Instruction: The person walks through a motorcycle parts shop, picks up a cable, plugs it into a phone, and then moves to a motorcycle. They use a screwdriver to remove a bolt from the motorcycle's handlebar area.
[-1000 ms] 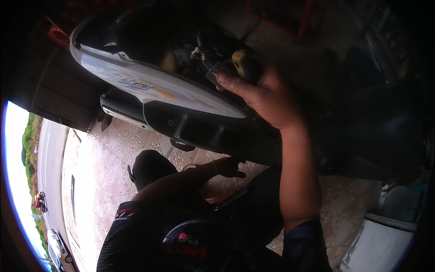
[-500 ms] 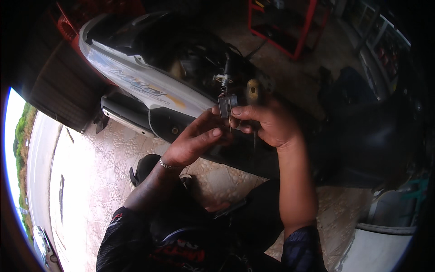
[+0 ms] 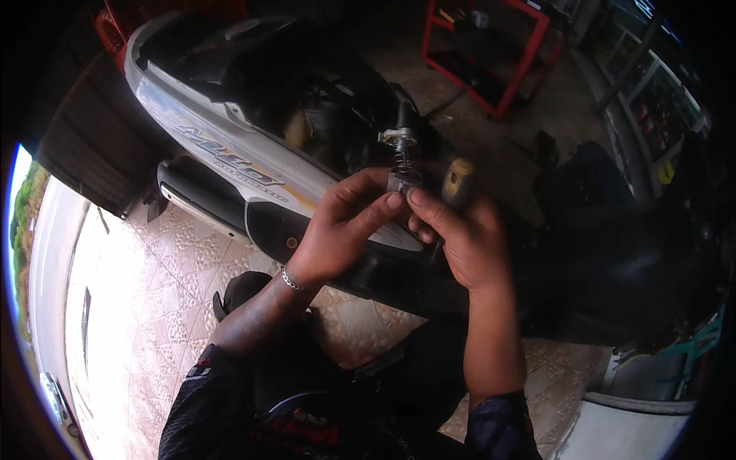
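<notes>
A small grey metal carburetor slide [image 3: 398, 182] is pinched between my two hands over the scooter's [image 3: 222, 149] side. My left hand [image 3: 340, 230] is closed on its left, with the thumb at its lower end. Pressing from the other side is the thumb of my right hand [image 3: 468, 241], also closed. A screwdriver [image 3: 458, 182] with a worn yellow handle is tucked in my right hand, its handle standing up and its shaft pointing down. Above the slide run a coil spring [image 3: 403, 159], a pale metal cap [image 3: 398, 137] and a black cable boot [image 3: 405, 116]. My fingers hide the slide's lower end.
The scooter's white side panel lies beyond my left hand, with its dark inner parts [image 3: 330, 115] exposed. A red tool cart [image 3: 498, 103] stands at the far right. A pale container [image 3: 629, 422] is at the lower right, on the tiled floor [image 3: 184, 268].
Both hands have shifted slightly right in the picture with the slide and screwdriver. My left thumb has moved up to the slide, beside the right thumb. The scooter appears a little more to the left.
</notes>
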`<state>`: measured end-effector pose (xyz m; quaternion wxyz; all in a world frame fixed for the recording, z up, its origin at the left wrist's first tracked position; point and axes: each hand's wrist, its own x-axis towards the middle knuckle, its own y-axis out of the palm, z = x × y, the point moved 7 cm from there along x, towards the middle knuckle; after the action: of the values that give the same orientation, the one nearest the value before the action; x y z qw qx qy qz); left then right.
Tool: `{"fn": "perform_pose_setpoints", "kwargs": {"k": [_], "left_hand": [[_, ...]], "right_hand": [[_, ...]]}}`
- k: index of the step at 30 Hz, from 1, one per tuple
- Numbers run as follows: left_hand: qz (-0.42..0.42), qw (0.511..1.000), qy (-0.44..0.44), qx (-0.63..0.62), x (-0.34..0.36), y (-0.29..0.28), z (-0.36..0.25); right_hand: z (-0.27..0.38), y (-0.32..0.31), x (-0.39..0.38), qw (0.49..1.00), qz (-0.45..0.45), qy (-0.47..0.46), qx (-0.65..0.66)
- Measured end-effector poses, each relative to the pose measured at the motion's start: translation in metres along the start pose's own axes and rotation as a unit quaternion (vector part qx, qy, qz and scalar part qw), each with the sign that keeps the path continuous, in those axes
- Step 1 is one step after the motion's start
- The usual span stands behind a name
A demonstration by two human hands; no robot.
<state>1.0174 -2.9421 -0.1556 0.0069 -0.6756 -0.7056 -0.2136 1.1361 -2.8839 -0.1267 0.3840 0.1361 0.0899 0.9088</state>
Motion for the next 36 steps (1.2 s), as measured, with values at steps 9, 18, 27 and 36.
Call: {"fn": "perform_pose_setpoints", "kwargs": {"k": [9,18,27,36], "left_hand": [[-0.006,0.999,-0.008,0.032,0.001,-0.007,0.005],[0.015,1.0,0.008,0.024,0.002,0.003,0.003],[0.027,0.999,0.019,0.001,-0.005,0.015,0.007],[0.026,0.999,0.021,0.021,-0.006,0.017,0.009]], "right_hand": [[0.08,-0.064,-0.06,0.906,-0.255,-0.191,-0.279],[0.125,-0.075,-0.167,0.86,-0.27,-0.348,-0.258],[0.104,-0.036,-0.182,0.829,-0.306,-0.296,-0.362],[0.109,-0.023,-0.19,0.805,-0.316,-0.314,-0.392]]}}
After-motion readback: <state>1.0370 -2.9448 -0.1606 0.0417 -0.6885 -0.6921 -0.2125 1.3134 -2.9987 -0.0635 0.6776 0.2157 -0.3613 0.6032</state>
